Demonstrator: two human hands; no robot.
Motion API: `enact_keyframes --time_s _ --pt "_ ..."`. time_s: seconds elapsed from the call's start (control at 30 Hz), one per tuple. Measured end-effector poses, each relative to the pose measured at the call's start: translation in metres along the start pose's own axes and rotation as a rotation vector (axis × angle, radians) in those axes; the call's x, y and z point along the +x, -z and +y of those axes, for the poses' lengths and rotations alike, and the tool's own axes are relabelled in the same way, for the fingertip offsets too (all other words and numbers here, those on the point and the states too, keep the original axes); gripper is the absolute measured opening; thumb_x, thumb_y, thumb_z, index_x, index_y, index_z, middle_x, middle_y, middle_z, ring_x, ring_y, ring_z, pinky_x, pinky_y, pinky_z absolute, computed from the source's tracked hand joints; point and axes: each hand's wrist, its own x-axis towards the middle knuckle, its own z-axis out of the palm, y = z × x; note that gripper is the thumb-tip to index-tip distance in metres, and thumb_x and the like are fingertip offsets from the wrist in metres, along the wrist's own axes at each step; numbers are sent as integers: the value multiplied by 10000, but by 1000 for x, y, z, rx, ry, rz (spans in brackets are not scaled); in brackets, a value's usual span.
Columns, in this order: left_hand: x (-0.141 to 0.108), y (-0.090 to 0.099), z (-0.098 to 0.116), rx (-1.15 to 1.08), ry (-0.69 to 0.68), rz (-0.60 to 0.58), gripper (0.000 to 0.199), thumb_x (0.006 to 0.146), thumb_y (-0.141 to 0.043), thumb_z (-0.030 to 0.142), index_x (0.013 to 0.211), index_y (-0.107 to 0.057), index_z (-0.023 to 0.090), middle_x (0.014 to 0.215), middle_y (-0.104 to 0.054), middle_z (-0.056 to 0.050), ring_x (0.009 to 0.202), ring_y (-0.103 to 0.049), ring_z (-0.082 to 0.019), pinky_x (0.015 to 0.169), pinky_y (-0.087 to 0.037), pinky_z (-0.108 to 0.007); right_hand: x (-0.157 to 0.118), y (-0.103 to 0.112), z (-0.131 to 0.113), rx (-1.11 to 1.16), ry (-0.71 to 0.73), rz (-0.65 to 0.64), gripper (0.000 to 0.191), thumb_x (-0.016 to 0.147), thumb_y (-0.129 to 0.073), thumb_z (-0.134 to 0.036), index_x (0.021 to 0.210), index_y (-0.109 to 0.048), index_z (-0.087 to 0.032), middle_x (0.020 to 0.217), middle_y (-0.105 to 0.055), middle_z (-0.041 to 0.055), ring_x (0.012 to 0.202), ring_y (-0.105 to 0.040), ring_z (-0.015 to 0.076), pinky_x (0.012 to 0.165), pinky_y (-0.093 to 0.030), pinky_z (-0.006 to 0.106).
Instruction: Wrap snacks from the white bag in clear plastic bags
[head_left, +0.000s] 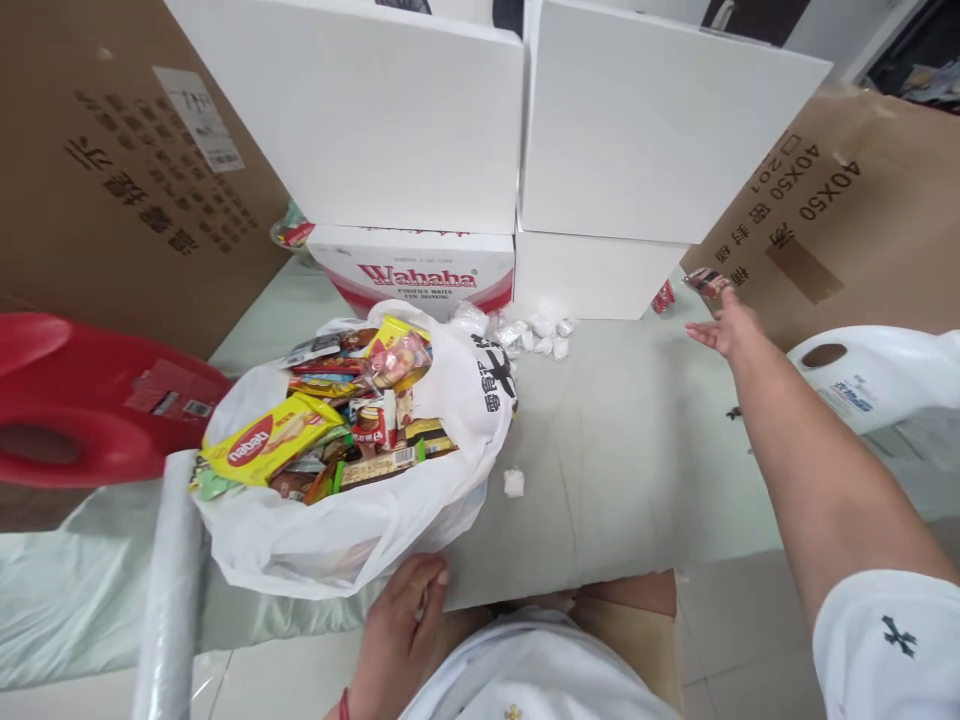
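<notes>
On the right, my right hand (724, 326) reaches out over the table with its fingers apart. A small reddish-brown snack packet (705, 282) is right at its thumb side, by the cardboard; whether they touch is hard to see. A red packet (663, 296) lies left of it. My left hand (409, 608) rests at the table's front edge, loosely curled, with nothing seen in it. Just beyond stands a white plastic bag (450, 480), its mouth wide, full of wrapped snacks, among them a yellow nabati packet (271, 438).
Several small white wrapped pieces (541, 332) lie before the white boxes (600, 270), with a single piece (514, 483) nearer me. A Wahaha carton (420, 270) stands behind the bag. Red (90, 400) and white (885, 375) jugs flank the table; a clear plastic roll (171, 590) is front left.
</notes>
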Motion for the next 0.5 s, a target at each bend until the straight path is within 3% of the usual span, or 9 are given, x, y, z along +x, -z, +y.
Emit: enact_keyframes --time_s 0.07,0.13,0.23,0.3,0.33,0.43,0.5 --pt "-9 5 -8 28 49 21 236 938 -497 411 803 -656 301 768 -688 -27 691 -666 -225 626 -551 -337 -17 -33 -9 65 -13 -153 285 948 -591 -339 745 -585 -140 655 -621 67 527 -584 94 557 -490 267" --pt "-17 7 -12 28 78 12 256 936 -496 422 776 -649 294 721 -677 -21 639 -654 -218 591 -543 -324 -47 -74 -7 50 75 -281 158 847 -705 -260 766 -630 -147 661 -631 29 527 -545 88 566 -492 249" --pt "-23 11 -14 4 69 -66 260 940 -500 403 767 -654 284 717 -676 -33 627 -655 -211 597 -548 -316 -94 -141 -7 -136 461 -493 94 813 -702 -243 865 -704 -165 793 -683 47 689 -608 151 714 -531 315" --pt "-27 16 -16 -5 54 -107 264 945 -498 390 766 -660 282 731 -680 -45 640 -664 -212 611 -557 -317 -117 -180 -16 -290 709 -510 235 788 -720 -247 1012 -723 -179 1012 -694 86 882 -633 212 858 -514 376" --pt "-29 19 -18 -6 50 -109 266 946 -497 390 771 -665 282 740 -684 -51 651 -670 -216 615 -561 -318 -125 -196 -22 -363 767 -503 293 771 -736 -250 1056 -720 -185 1095 -676 100 953 -624 237 900 -497 392" --pt "-39 30 -24 -16 53 -76 260 948 -496 397 803 -679 282 761 -689 -59 664 -678 -218 610 -562 -314 -136 -225 -45 -514 752 -533 185 765 -729 -238 942 -727 -187 1093 -655 108 990 -606 263 912 -477 397" --pt "-46 37 -26 -35 66 -39 253 948 -504 402 817 -684 280 762 -684 -55 664 -672 -212 609 -554 -308 -141 -224 -58 -457 736 -518 39 798 -678 -221 808 -691 -185 993 -659 89 958 -602 242 900 -472 378"
